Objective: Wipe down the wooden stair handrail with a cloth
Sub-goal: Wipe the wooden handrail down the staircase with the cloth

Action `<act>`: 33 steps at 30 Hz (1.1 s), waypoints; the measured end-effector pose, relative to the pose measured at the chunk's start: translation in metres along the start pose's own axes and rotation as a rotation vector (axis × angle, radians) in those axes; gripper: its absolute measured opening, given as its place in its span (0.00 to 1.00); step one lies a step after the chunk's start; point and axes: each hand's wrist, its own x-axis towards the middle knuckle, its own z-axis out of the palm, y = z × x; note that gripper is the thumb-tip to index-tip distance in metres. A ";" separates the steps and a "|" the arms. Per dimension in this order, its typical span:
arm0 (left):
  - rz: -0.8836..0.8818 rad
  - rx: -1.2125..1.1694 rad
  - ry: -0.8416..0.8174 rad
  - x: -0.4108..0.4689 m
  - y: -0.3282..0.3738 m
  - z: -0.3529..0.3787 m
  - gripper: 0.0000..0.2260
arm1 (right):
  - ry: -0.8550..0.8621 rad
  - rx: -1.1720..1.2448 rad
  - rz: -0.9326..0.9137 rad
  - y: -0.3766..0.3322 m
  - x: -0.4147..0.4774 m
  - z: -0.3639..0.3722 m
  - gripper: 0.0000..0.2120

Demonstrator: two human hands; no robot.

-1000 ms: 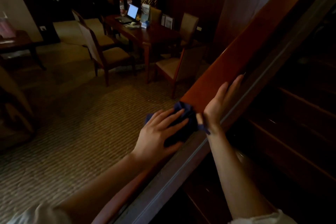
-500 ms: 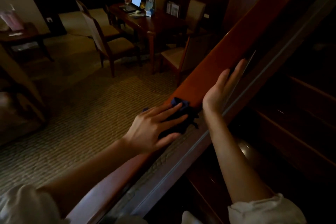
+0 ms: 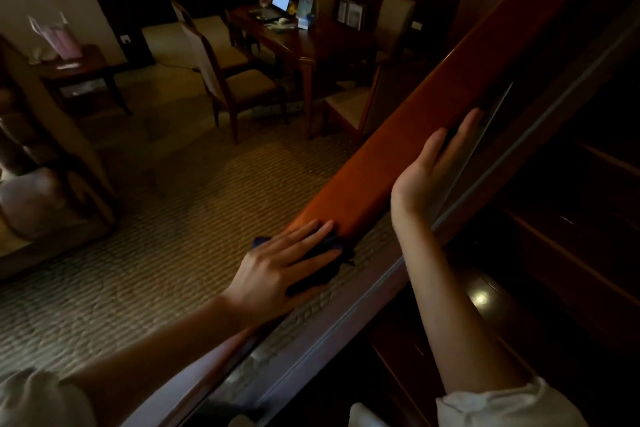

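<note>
Left hand [image 3: 284,263] pressing cloth [image 3: 322,272] flat-fingered on rail [image 3: 415,121]; right hand [image 3: 429,170] resting open, probably touching; rail running up-right ahead.

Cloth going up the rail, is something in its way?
Partly. The left hand presses the cloth on the handrail. Higher up, the right hand lies flat against the rail's stair side, blocking that side. The rail's top face looks bare as far as the view shows.
</note>
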 end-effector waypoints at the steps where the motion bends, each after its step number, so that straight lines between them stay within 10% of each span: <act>1: -0.007 -0.009 0.018 -0.006 0.000 0.001 0.19 | 0.007 -0.039 -0.012 0.003 0.001 0.000 0.24; 9: -0.320 -0.035 0.097 0.116 -0.001 0.004 0.19 | -0.056 -0.087 -0.042 0.001 0.005 -0.001 0.23; 17: -0.026 0.140 0.071 -0.023 0.033 0.020 0.12 | -0.045 -0.048 -0.026 0.004 0.002 0.003 0.23; 23: 0.013 0.236 0.109 0.044 0.033 0.029 0.13 | -0.100 -0.155 -0.004 -0.007 0.003 -0.010 0.24; 33: -0.150 0.051 0.043 0.083 0.045 0.012 0.25 | -0.169 0.301 0.425 -0.017 -0.101 -0.069 0.17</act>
